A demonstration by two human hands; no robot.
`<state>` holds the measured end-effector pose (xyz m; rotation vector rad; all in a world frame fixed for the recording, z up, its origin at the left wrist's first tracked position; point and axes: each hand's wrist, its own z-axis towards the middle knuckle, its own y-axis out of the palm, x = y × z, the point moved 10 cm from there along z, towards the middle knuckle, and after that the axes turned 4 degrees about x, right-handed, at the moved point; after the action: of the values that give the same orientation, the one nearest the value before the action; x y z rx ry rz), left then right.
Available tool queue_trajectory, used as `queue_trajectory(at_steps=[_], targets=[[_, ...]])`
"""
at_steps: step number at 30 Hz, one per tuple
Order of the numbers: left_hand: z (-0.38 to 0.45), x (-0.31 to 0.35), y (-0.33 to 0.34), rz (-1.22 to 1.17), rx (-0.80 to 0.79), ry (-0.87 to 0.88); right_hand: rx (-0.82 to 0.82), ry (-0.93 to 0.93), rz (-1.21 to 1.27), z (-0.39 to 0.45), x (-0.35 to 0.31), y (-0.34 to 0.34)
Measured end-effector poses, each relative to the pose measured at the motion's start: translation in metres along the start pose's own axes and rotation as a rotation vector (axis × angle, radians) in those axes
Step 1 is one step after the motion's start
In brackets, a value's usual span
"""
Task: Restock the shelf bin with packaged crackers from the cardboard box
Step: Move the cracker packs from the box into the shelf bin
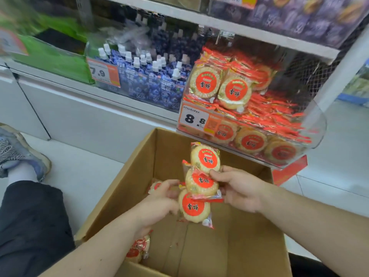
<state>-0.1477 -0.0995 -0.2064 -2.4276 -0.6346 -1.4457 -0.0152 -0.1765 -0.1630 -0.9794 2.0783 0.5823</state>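
Three round cracker packs [201, 183] with red labels hang in a stack over the open cardboard box [127, 176]. My left hand [159, 200] grips the stack from the left, its fingers curled round the lower packs. My right hand [239, 188] pinches the middle pack from the right. More cracker packs [137, 248] lie in the box's near left corner, and one [154, 185] peeks out behind my left hand. The clear shelf bin [315, 124] above and right of the box holds many of the same packs, some upright, most lying flat.
A price tag [196, 119] reading 8.8 is on the bin's front. Blue drink pouches [151, 80] fill the bin to the left. A white shelf edge [229, 25] runs above. My knee [32, 216] and a shoe [22, 152] are at the left on the white floor.
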Motion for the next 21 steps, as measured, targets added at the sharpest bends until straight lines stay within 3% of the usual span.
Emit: queue_trajectory(at_steps=[4, 8, 12, 15, 21], targets=[[-0.02, 0.012, 0.035, -0.134, -0.127, 0.075, -0.008, -0.12, 0.006, -0.031, -0.024, 0.0], [-0.027, 0.018, 0.023, -0.226, -0.032, 0.09, 0.073, -0.314, 0.093, -0.056, -0.063, -0.016], [-0.035, 0.023, 0.011, -0.3, 0.014, 0.089, -0.018, -0.446, 0.149, -0.088, -0.089, -0.014], [-0.038, 0.027, 0.008, -0.337, 0.022, 0.107, -0.048, -0.466, 0.118, -0.095, -0.089, -0.012], [-0.043, 0.041, 0.012, -0.394, -0.003, 0.176, 0.049, -0.407, 0.014, -0.084, -0.071, -0.009]])
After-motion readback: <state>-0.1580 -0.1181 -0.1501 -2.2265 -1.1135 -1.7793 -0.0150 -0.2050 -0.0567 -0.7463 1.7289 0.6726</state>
